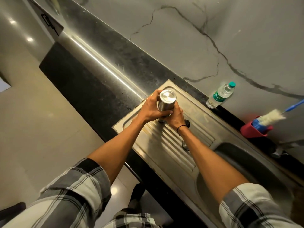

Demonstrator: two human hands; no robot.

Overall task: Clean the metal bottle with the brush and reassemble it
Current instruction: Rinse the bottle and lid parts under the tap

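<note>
Head view. Metal bottle (166,102): brushed steel cylinder with a flat, shiny round end facing the camera, held over the ribbed draining board (172,145) of the steel sink unit. Left hand (152,107) wraps the bottle's side from the left, fingers curled around the barrel; its grip is pressed tight on the bottle. Right hand (176,118) clasps the lower part from the right, grip likewise closed on the bottle; a thin black band sits on that wrist. The bottle's lower end is hidden by the hands, so whether it touches the board cannot be told. Both sleeves are checked grey and white, rolled to the elbow.

Surface: dark stone bench (98,76), glossy, running diagonally from far left to near right. Sink basin (243,163) lies to the right of the board. At the far right edge a clear plastic water bottle (221,95) with a green cap stands by the wall. Further right, a brush (273,116) with white bristles and blue handle sticks out of a red holder (250,129).

Room: grey marbled wall with dark veins; pale tiled floor on the left.
</note>
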